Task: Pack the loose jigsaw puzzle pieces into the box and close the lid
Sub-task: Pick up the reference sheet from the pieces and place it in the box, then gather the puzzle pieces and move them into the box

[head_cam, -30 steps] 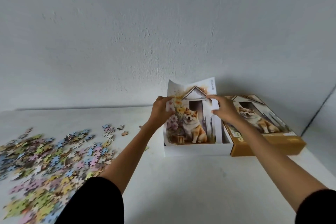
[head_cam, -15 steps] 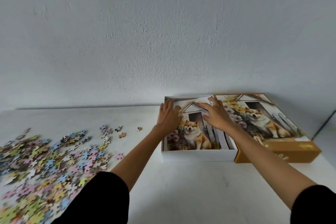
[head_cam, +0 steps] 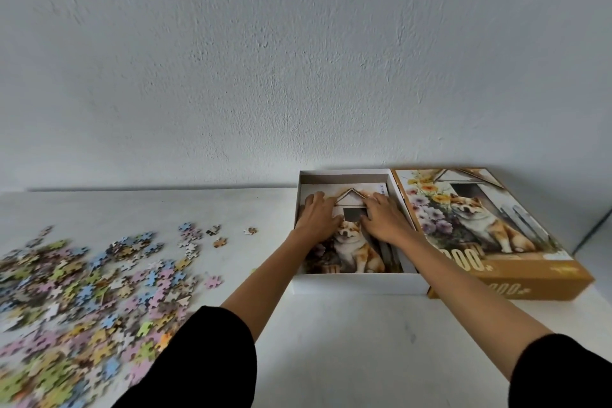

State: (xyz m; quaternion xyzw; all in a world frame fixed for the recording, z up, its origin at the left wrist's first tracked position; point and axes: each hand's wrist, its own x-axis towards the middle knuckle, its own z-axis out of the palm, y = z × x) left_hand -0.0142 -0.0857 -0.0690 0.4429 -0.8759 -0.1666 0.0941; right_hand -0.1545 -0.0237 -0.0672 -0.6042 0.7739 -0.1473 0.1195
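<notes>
A white open box (head_cam: 357, 285) stands on the table right of centre. A printed sheet with a dog and a kennel (head_cam: 356, 248) lies flat inside it. My left hand (head_cam: 318, 219) and my right hand (head_cam: 384, 220) press palm-down on the sheet, fingers spread, holding nothing. The yellow lid (head_cam: 490, 242) with the same dog picture lies face up, touching the box's right side. A wide heap of loose coloured puzzle pieces (head_cam: 82, 288) covers the table's left part, with a few strays (head_cam: 218, 242) nearer the box.
The white table (head_cam: 347, 348) runs up to a pale plastered wall (head_cam: 298, 60) just behind the box. Black sleeves cover both upper forearms at the bottom of the view. The lid sits near the table's right edge.
The sheet, held upright over the box a second ago, now lies flat inside it. Both hands went down with it and now rest flat on top.
</notes>
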